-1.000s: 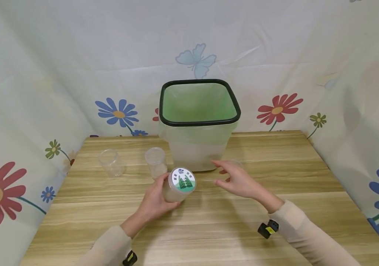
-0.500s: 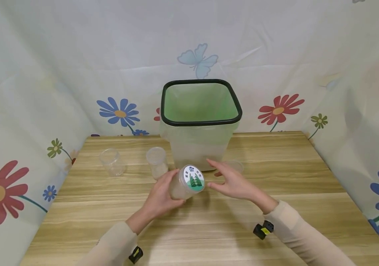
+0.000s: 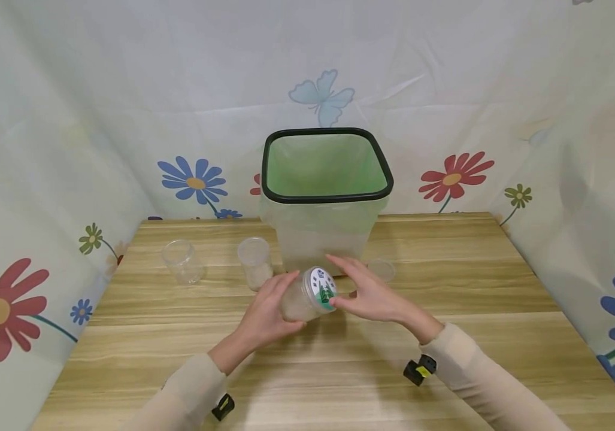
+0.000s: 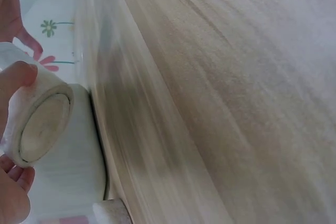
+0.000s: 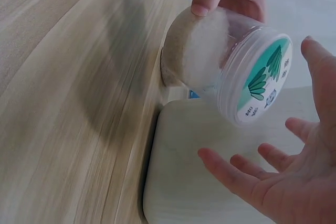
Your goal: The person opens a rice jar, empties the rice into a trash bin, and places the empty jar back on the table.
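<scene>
My left hand (image 3: 269, 314) grips a clear plastic jar (image 3: 297, 300) round its body, thumb on the near side. Pale grainy contents fill part of the jar, as the right wrist view shows. Its lid (image 5: 265, 80) bears a round label with green leaves and faces right, the jar tilted over toward my right hand. That right hand (image 3: 374, 294) has its fingers spread around the lid's side, thumb close to the label in the head view; the right wrist view shows a gap between the fingers and the lid. In the left wrist view the jar's base (image 4: 46, 127) is raised above the table.
Behind the hands stands a bin (image 3: 323, 233) with a black rim and a pale green liner. Left of it are a small clear container (image 3: 256, 269) with pale contents and a clear cup (image 3: 183, 263). A clear disc (image 3: 382, 269) lies right of the bin on the wooden table (image 3: 447, 263).
My left hand has moved the jar slightly right and tipped it further, so the lid turns rightward. The right hand has come in leftward, close to the lid.
</scene>
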{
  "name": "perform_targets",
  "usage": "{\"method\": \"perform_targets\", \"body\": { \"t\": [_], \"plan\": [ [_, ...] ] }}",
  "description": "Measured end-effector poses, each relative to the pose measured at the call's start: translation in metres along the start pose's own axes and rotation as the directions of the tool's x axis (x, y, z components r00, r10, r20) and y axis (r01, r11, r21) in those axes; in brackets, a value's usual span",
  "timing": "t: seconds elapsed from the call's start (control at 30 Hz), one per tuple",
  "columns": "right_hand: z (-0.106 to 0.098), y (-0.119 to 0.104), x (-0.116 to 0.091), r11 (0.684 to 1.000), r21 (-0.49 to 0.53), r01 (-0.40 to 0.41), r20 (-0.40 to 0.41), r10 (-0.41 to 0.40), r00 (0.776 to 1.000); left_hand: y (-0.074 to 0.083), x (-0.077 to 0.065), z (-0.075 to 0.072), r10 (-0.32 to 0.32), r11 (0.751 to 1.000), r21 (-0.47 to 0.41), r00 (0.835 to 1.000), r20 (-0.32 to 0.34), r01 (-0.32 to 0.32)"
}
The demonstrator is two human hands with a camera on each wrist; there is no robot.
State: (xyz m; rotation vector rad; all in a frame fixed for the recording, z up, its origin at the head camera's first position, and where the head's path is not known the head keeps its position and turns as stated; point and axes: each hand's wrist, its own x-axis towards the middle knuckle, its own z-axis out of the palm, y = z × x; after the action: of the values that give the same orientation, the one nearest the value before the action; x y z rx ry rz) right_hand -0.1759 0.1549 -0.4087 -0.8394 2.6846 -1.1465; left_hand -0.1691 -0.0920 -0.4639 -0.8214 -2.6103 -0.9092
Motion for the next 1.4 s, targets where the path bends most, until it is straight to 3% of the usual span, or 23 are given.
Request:
{"method": "perform_targets", "body": {
  "t": [0.5,0.9,1.4],
  "plan": [
    [0.009,-0.001,0.004,0.991,0.073,0.108,-0.003,-0.108,0.994,0.004,0.009,-0.004,0.088,0.992,0.087,0.996,0.026,-0.09],
    [0.011,-0.001,0.004,0.991,0.021,0.134,-0.032,-0.134,0.991,0.009,0.013,-0.005,0.126,0.98,0.151,0.991,0.04,-0.131],
    [0.011,0.0,0.002,0.988,0.022,0.152,-0.06,-0.15,0.987,0.007,0.015,-0.008,0.184,0.973,0.129,0.981,0.064,-0.191]
  ]
}}
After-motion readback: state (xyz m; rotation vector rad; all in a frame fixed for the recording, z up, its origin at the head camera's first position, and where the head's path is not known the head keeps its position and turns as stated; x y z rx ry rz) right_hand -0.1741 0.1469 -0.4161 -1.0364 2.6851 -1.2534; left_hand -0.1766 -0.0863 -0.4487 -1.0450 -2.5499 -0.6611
